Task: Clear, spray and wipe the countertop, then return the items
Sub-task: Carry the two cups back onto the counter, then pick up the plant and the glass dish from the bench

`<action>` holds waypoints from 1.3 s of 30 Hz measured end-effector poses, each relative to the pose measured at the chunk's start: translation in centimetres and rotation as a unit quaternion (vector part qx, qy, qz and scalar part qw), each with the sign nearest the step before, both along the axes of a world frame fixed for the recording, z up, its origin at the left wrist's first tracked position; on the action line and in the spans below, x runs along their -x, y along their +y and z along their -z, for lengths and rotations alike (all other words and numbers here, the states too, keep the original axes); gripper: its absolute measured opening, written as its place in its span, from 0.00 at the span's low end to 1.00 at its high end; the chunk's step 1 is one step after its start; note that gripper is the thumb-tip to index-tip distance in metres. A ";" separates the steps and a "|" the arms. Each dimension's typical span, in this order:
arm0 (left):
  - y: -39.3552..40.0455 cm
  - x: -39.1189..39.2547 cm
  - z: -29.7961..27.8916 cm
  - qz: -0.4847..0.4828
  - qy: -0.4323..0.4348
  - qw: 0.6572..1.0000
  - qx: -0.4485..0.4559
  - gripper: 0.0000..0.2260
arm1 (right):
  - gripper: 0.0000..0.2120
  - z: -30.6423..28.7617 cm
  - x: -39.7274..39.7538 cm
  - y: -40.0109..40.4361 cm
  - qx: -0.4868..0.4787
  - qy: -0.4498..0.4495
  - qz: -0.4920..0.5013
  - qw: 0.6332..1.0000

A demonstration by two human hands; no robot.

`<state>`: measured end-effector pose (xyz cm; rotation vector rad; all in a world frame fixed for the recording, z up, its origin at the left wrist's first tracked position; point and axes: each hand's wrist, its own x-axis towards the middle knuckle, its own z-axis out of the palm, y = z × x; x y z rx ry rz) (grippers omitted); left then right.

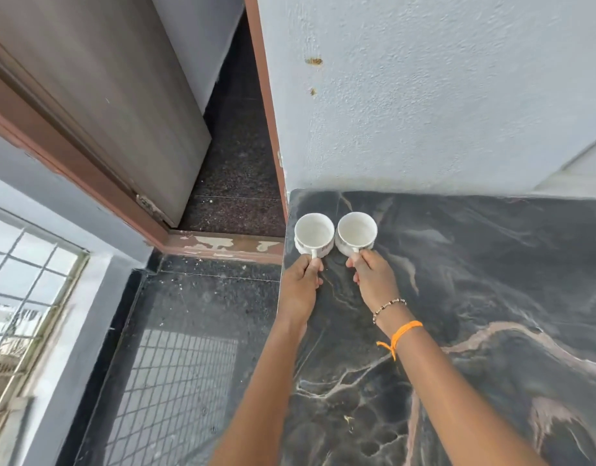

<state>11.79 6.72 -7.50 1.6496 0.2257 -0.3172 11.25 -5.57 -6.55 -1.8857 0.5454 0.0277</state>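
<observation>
2 white cups sit upright on the dark marbled countertop (474,297), side by side and just apart, near its far left corner. The left hand (301,284) pinches the handle of the left cup (314,234) directly ahead of it; the right hand (373,279) pinches the handle of the right cup (356,233). Both cups look empty. The right wrist carries a beaded bracelet (389,307) and an orange thread (400,334).

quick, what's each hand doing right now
Left hand: grips the left cup by its handle.
Right hand: grips the right cup by its handle.
</observation>
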 end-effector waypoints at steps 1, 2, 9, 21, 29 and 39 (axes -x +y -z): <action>0.0 -0.1 0.0 0.001 0.000 1.000 -0.001 0.14 | 0.16 -0.1 -0.1 0.0 0.003 0.003 -0.004 1.000; 0.0 -0.2 0.0 0.004 0.001 1.000 -0.002 0.14 | 0.16 -0.1 -0.2 0.0 0.005 0.007 -0.007 1.000; -0.5 0.9 -1.2 -0.039 0.007 0.999 -0.012 0.07 | 0.08 -0.5 0.4 -0.1 -0.034 0.009 0.000 0.999; -7.4 10.8 -4.0 -0.105 0.107 0.988 0.038 0.03 | 0.04 -3.2 10.1 -8.6 -0.125 0.011 0.053 0.991; -24.7 22.5 -7.6 0.086 0.046 0.995 0.027 0.05 | 0.08 -6.0 25.4 -23.6 -0.140 -0.024 0.119 0.983; -47.9 40.1 -9.1 0.310 0.057 0.948 0.043 0.08 | 0.08 -8.0 46.6 -43.5 -0.119 -0.063 0.324 0.936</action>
